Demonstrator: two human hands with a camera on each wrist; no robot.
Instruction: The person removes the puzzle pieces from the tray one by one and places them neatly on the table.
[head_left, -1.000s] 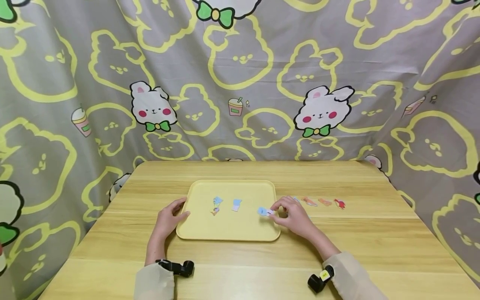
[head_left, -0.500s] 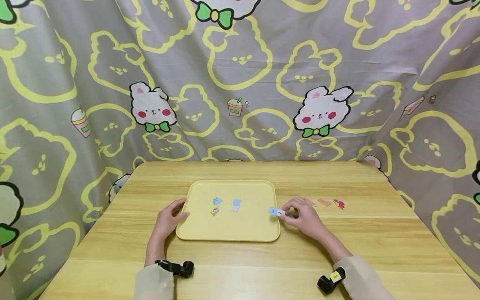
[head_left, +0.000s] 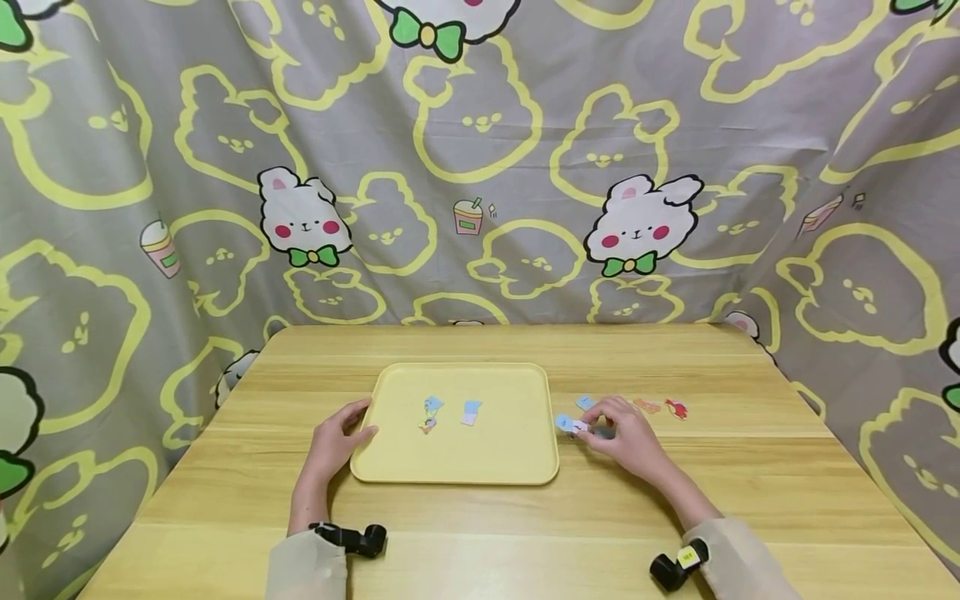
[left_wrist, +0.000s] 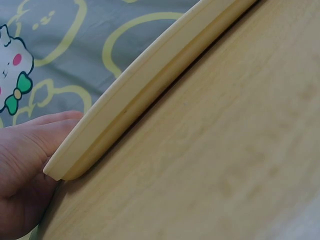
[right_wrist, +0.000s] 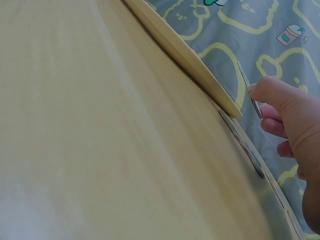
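My right hand (head_left: pixel 618 429) pinches a small flat cutout piece (head_left: pixel 566 422), blue at one end and whitish at the other, just off the tray's right edge. In the right wrist view this piece (right_wrist: pixel 248 89) appears edge-on, raised above the table between thumb and fingers. My left hand (head_left: pixel 336 440) holds the yellow tray (head_left: pixel 495 462) by its left rim, thumb over the edge. On the tray lie a blue-and-white cutout (head_left: pixel 471 412), a blue cutout (head_left: pixel 432 403) and a small orange-yellow cutout (head_left: pixel 427 425) right below it.
Past my right hand, a blue cutout (head_left: pixel 585 403), an orange one (head_left: pixel 647 406) and a red one (head_left: pixel 677 409) lie in a row on the wooden table (head_left: pixel 480 542). Another flat piece (right_wrist: pixel 242 145) lies under that hand. A patterned curtain (head_left: pixel 420 125) surrounds the table's back and sides.
My right hand has moved right with the pinched cutout, from over the tray to beyond its right rim. My left hand stays at the tray's left side.
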